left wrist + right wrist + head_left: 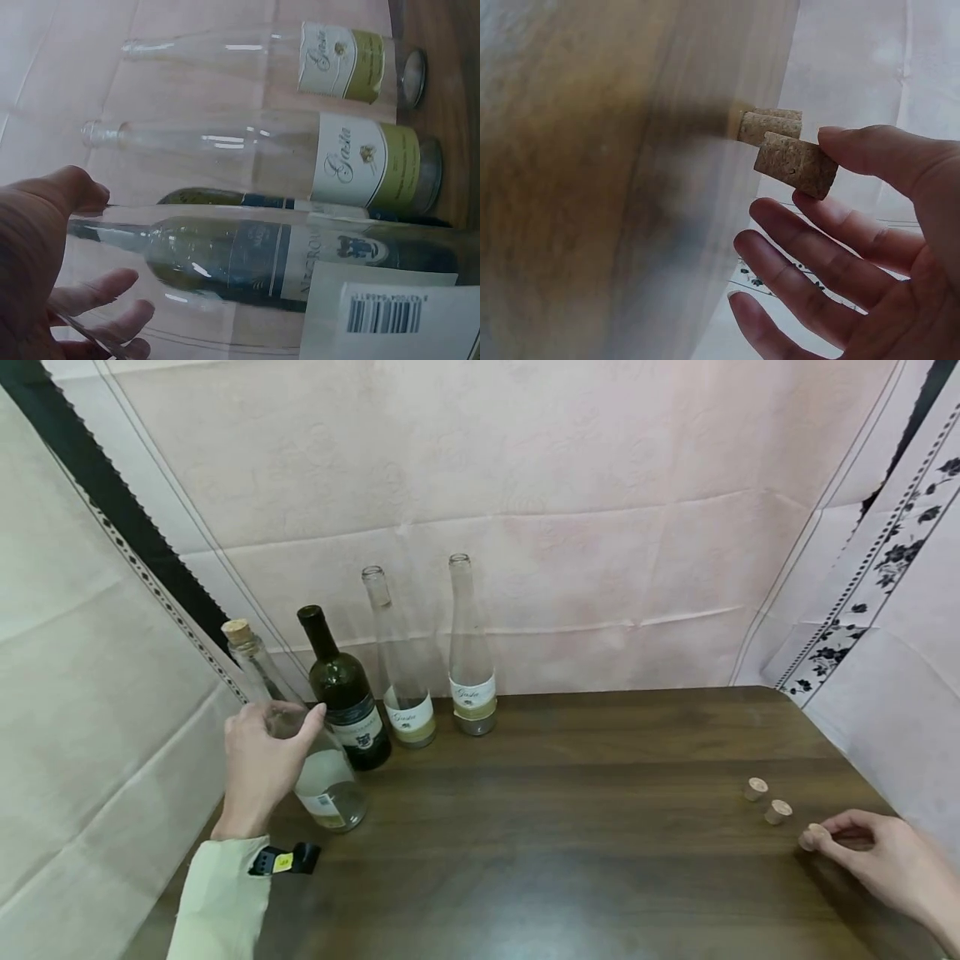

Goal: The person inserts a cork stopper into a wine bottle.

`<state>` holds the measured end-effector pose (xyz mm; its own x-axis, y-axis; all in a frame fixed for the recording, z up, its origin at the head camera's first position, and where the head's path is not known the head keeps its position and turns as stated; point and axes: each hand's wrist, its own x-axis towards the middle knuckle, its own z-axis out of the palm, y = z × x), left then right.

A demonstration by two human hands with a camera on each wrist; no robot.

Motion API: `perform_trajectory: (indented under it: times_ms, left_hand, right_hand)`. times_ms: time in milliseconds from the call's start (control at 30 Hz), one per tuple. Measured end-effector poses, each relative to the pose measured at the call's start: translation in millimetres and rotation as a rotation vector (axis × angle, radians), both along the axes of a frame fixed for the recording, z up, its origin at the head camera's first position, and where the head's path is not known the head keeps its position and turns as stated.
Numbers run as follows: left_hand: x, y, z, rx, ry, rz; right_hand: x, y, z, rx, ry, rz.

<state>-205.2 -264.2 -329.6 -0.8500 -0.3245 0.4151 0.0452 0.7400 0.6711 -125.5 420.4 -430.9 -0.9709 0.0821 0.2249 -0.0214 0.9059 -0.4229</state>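
My left hand (262, 752) grips a clear glass bottle (330, 793) around its upper body at the left of the table. A cork (237, 630) sits in that bottle's mouth. In the left wrist view the bottle's back label (412, 319) with a barcode faces the camera. At the right side, my right hand (877, 852) pinches a cork (795, 165) between thumb and index finger, while the other fingers are spread and loosely bent. Two more corks, one farther back (756, 788) and one nearer (778, 812), stand on the table beside that hand.
Behind the gripped bottle stands a dark green wine bottle (348, 702). To its right are two clear bottles without corks, one nearer (410, 714) and one farther right (472, 689). The wooden table (570, 827) meets hanging pale cloth (562, 568) at the back and sides.
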Motion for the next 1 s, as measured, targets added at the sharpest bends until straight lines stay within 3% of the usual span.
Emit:
perform_trajectory:
  times_ms: [233, 400, 600, 867, 1000]
  left_hand:
    - [-7.9, -15.4, 0.4, -0.009, 0.051, 0.014]
    - [-14.8, -25.9, 0.5, -0.017, 0.037, 0.056]
    - [-21.5, -37.1, -0.2, 0.003, 0.011, 0.100]
    - [-31.5, -47.7, -3.2, -0.004, 0.066, 0.120]
    - [-32.3, -47.7, -4.3, 0.024, 0.040, 0.143]
  right_hand:
    - [2.2, -6, 4.3, -0.013, 0.061, -0.006]
    - [2.5, -7, 6.2, -0.001, 0.088, -0.017]
    - [1.8, -6, 5.6, 0.024, 0.076, -0.022]
    - [0.4, -2, 2.3, 0.041, 0.040, -0.036]
    - [0.4, -1, 1.6, 0.036, 0.036, -0.034]
